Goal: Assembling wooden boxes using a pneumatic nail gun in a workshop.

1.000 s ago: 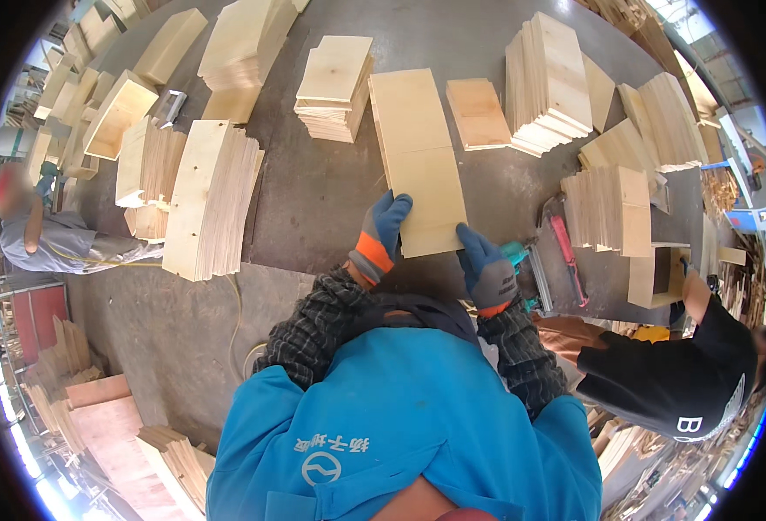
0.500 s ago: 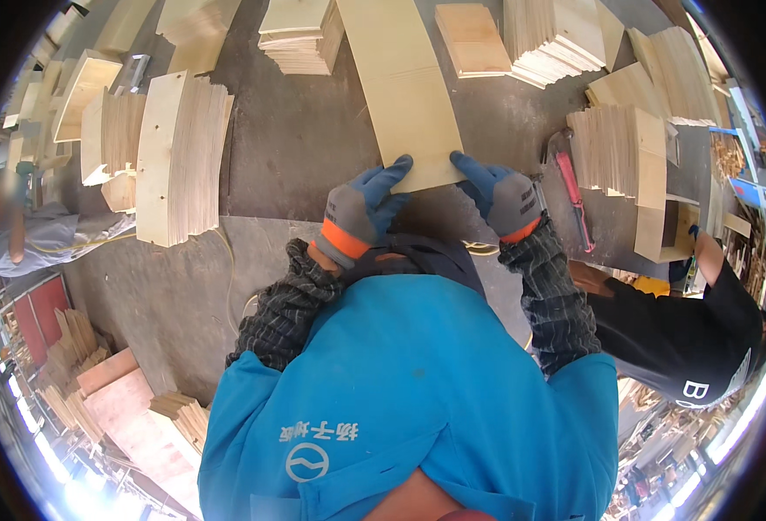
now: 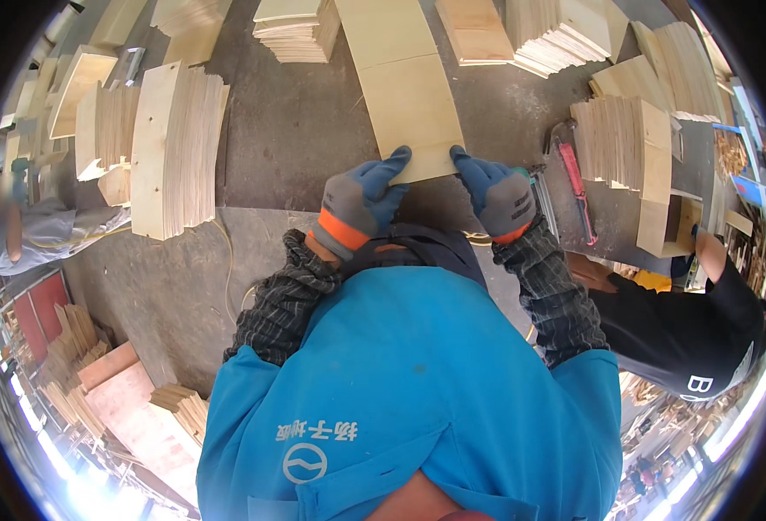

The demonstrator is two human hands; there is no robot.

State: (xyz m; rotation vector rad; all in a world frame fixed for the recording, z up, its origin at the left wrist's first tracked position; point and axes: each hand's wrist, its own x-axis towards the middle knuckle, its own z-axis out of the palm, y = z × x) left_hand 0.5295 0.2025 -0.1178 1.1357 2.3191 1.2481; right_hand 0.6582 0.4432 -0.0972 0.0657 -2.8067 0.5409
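Observation:
A long pale wooden board (image 3: 409, 100) stretches away from me over the dark worktable, with a crosswise seam line showing partway along it. My left hand (image 3: 366, 200), in a blue-and-grey glove with an orange cuff, grips its near left corner, thumb on top. At the near right corner, my right hand (image 3: 498, 198), gloved alike, pinches the edge; the fingers beneath are hidden. Just right of that hand lies a metal tool (image 3: 543, 204), partly covered by my sleeve. Beside it is a hammer (image 3: 574, 182) with a red handle.
Stacks of thin boards stand at left (image 3: 170, 152), far middle (image 3: 296, 30) and right (image 3: 613, 143). An open wooden box (image 3: 668, 227) sits near a co-worker in black (image 3: 674, 330). Another person (image 3: 44, 234) is at far left. A yellow cable (image 3: 228, 260) trails below the table edge.
The view has shifted slightly, and the board's seam sits a little nearer my hands' end of the picture. Both hands keep the same hold; more of the metal tool shows beside my right hand.

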